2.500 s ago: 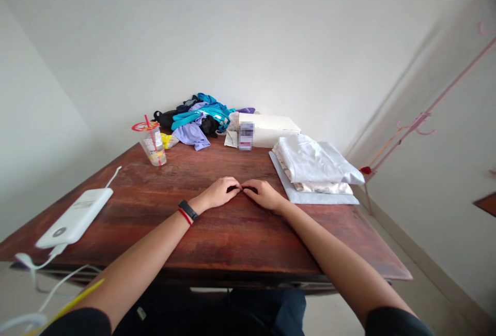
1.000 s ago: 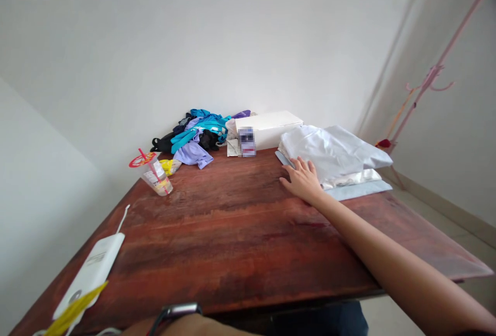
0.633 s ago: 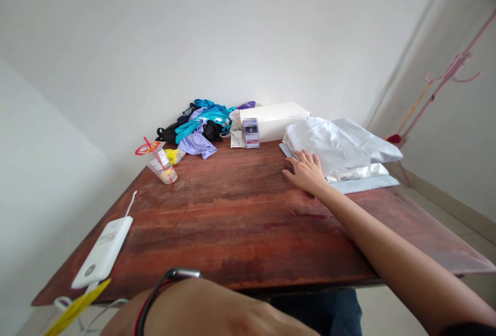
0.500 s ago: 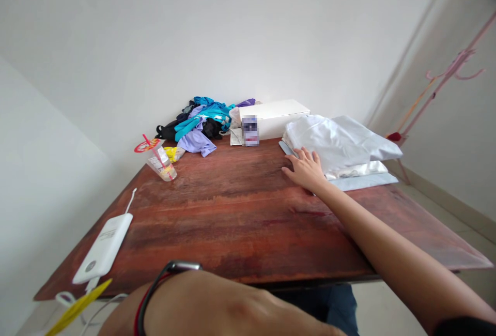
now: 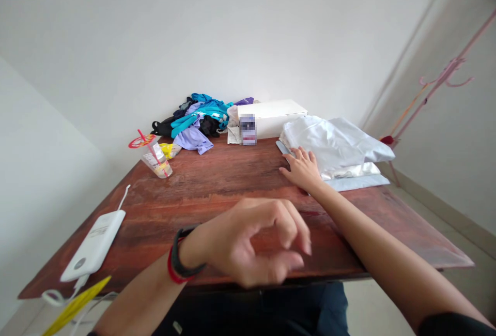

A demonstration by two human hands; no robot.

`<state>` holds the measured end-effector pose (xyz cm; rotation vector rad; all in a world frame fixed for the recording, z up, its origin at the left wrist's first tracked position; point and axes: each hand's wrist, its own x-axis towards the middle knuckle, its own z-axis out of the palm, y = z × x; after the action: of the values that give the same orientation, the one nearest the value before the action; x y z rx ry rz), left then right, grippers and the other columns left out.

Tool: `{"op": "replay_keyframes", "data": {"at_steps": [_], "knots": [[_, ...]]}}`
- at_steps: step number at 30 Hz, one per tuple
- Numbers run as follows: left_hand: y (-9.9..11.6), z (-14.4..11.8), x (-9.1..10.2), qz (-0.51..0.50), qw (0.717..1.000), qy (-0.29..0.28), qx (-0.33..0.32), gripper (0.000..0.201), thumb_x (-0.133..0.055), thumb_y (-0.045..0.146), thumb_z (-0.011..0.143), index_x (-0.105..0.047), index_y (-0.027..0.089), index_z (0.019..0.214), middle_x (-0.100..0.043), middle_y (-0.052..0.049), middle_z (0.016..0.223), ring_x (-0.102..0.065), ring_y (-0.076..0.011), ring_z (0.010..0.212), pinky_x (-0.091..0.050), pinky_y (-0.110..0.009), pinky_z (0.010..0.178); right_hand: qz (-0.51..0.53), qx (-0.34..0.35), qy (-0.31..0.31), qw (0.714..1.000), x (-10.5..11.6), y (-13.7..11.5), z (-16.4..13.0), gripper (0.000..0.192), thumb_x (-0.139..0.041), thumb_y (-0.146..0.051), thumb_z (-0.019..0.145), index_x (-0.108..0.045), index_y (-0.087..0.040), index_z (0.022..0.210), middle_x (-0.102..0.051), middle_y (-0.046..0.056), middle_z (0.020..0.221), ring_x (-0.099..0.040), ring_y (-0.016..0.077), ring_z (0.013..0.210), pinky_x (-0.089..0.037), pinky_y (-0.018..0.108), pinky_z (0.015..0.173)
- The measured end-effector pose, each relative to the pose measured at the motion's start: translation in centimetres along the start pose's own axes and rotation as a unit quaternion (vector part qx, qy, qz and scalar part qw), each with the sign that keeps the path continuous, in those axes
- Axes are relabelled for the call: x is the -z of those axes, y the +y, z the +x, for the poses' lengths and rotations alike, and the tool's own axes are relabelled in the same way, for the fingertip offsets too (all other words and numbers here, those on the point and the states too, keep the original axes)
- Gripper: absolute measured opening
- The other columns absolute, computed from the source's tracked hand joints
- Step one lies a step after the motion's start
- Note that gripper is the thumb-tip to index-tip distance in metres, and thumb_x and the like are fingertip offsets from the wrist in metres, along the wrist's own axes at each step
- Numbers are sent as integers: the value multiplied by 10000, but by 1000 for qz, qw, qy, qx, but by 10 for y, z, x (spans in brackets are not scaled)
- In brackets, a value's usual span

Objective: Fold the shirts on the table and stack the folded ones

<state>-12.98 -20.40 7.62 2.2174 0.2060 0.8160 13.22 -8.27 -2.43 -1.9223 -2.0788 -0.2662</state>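
Note:
My left hand hovers over the front edge of the wooden table. Its fingers curl with a gap between thumb and fingertips, and nothing shows between them. A dark band and a red band circle that wrist. My right hand lies with fingers spread at the left side of a stack of pale grey plastic bags. Its fingertips touch the lower bag's edge or the table beside it; I cannot tell which. The top bag is loosely crumpled over a white bag and a flat bluish one.
A white box stands at the back, a small purple pack before it. Crumpled clothes lie to its left. A lidded plastic cup with a straw tilts at the left. Nearer lies a white power bank with cables.
My left hand has risen from the bottom edge to above the table's front, its fingers coming into view. My right hand stays by the bags. The whole view has shifted slightly.

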Motion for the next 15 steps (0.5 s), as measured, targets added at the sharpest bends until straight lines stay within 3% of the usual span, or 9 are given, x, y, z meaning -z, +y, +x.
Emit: {"op": "replay_keyframes", "data": {"at_steps": [3,5,8,11,15], "knots": [[-63,0,8,154,985,63,49,200,-691,280,946,-577,210,796,-724,-36,811,-677,-163,745,-500,-270,747,-17,4,1,1000,3,2,0,558,-621,-405,920,-599,-166,1425,-439,193,1591,-302,416,1520,-253,580,1206],[-109,-8,19,230,964,72,116,195,-720,332,937,-646,200,815,-736,-29,799,-674,-163,723,-459,-255,711,-29,-8,1,1000,6,5,0,626,-639,-382,904,-542,-154,1479,-409,199,1613,-263,427,1538,-232,593,1215],[-157,-23,33,221,952,77,195,221,-778,354,889,-685,190,773,-748,-17,767,-680,-166,696,-431,-239,674,-42,-51,4,998,13,11,0,673,-593,-309,912,-449,-145,1549,-389,202,1630,-212,437,1557,-183,658,1213],[-171,-30,38,188,952,104,219,227,-773,370,889,-722,192,758,-768,-12,777,-699,-172,713,-429,-230,669,-35,-82,-2,996,23,19,4,579,-484,-218,936,-498,-140,1510,-461,194,1586,-301,420,1526,-249,642,1191],[-164,-30,32,195,957,93,196,196,-734,366,921,-790,212,814,-795,-6,814,-727,-178,749,-447,-228,716,28,-117,-27,992,37,26,10,513,-387,-162,946,-611,-144,1407,-674,211,1329,-617,360,1258,-459,497,1039]]}}
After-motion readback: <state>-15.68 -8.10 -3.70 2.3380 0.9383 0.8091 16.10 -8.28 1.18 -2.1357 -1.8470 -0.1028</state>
